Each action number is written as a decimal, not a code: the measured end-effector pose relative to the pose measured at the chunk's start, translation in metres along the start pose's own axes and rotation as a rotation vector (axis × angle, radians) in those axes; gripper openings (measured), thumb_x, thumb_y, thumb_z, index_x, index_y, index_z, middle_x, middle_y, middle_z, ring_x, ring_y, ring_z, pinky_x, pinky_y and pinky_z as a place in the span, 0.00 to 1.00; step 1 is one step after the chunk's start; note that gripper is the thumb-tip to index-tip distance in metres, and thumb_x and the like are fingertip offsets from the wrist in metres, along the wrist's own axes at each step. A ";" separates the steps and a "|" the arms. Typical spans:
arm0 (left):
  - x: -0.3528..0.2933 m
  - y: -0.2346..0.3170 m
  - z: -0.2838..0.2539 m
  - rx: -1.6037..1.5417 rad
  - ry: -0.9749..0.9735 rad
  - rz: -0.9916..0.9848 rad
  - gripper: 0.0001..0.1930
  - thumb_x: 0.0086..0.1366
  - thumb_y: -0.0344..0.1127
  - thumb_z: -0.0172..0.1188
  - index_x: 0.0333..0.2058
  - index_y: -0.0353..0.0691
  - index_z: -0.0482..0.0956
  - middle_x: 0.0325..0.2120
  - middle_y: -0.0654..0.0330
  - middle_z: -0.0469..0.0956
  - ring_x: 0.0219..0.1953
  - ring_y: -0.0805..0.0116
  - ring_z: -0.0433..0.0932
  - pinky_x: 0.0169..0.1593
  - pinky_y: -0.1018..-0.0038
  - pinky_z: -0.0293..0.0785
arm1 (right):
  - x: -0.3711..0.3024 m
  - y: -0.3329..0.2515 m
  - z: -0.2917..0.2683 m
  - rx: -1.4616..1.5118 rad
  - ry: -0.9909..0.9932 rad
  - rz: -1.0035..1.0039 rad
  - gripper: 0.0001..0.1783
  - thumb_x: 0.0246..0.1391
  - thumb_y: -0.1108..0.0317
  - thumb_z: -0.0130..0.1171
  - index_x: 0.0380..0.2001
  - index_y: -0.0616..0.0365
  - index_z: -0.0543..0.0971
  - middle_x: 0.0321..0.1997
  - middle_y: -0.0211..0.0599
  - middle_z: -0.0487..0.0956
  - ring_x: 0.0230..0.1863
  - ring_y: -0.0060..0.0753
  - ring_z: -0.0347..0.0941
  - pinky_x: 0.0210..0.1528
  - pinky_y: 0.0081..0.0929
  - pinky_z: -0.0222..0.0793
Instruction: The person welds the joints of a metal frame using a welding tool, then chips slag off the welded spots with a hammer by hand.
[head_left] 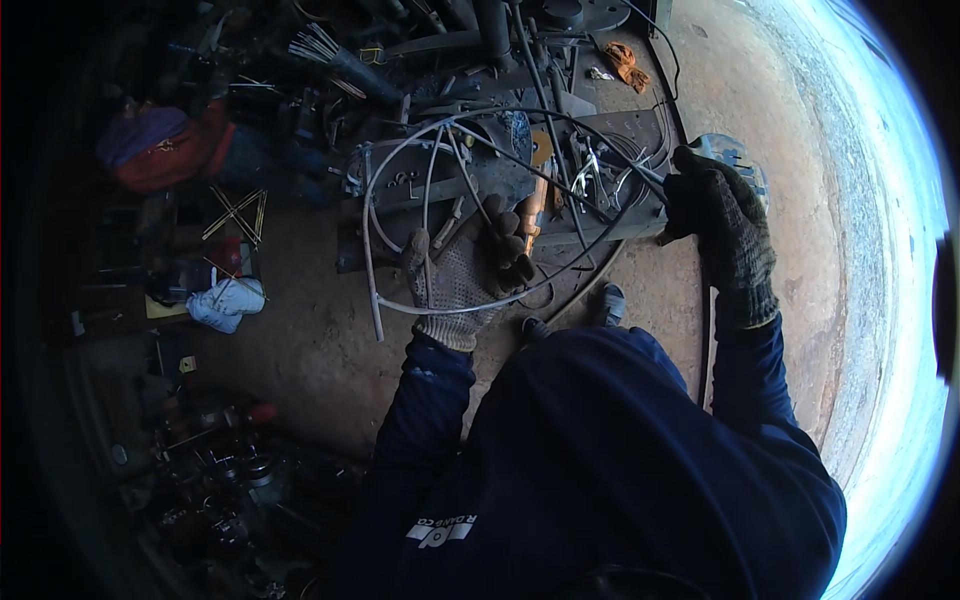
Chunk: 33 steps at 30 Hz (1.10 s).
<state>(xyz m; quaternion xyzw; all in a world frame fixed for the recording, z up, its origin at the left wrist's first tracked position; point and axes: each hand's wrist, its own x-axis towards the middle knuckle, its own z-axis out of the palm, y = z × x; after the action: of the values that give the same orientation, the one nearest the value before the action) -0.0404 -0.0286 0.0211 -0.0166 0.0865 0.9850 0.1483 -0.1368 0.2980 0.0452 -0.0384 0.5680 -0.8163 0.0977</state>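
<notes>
A round metal-rod frame (372, 250) with crossing bars hangs tilted in front of me, above the workbench. My left hand (465, 275), in a dark knitted glove, is closed on the frame's inner bars, its thumb by one rod. My right hand (728, 215), gloved too, is raised at the frame's right side with the fingers curled; what they hold is hidden. Just behind it shows a pale, blue-marked container (738, 155). Past my left fingertips lies an orange angle grinder (534, 215) with a yellowish disc (541, 149).
Metal offcuts, rods and clamps crowd the workbench (575, 232). An orange cloth (626, 66) lies beyond. A person in a red top (165, 145) is at the far left, near a white cloth bundle (227, 303). Dark metal parts (235, 480) are heaped at lower left. A cable (590, 287) crosses the floor.
</notes>
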 end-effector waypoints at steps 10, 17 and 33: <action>-0.084 0.072 0.066 0.872 0.388 0.278 0.44 0.64 0.55 0.66 0.68 0.31 0.61 0.45 0.58 0.75 0.45 0.65 0.78 0.49 0.63 0.81 | 0.066 0.020 0.009 0.024 -0.068 0.169 0.26 0.70 0.54 0.60 0.60 0.63 0.77 0.43 0.39 0.84 0.36 0.29 0.80 0.38 0.29 0.79; -0.109 0.033 0.123 1.984 0.648 0.641 0.43 0.56 0.47 0.72 0.65 0.32 0.65 0.45 0.56 0.76 0.42 0.65 0.78 0.47 0.69 0.78 | 0.214 0.022 0.064 -0.226 -0.089 -0.005 0.34 0.64 0.48 0.65 0.62 0.63 0.75 0.47 0.40 0.83 0.40 0.27 0.78 0.47 0.31 0.75; -0.102 -0.072 -0.027 2.522 1.068 0.829 0.55 0.46 0.51 0.81 0.67 0.31 0.63 0.43 0.53 0.78 0.46 0.56 0.76 0.51 0.59 0.70 | 0.351 -0.008 0.137 -0.819 -0.235 -0.292 0.31 0.64 0.53 0.65 0.65 0.53 0.70 0.56 0.49 0.77 0.42 0.37 0.80 0.42 0.31 0.79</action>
<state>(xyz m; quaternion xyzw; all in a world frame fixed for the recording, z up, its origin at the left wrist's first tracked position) 0.0780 0.0049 -0.0113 -0.2122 0.9312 0.0984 -0.2795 -0.4570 0.1035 0.0836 -0.2461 0.8179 -0.5196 0.0220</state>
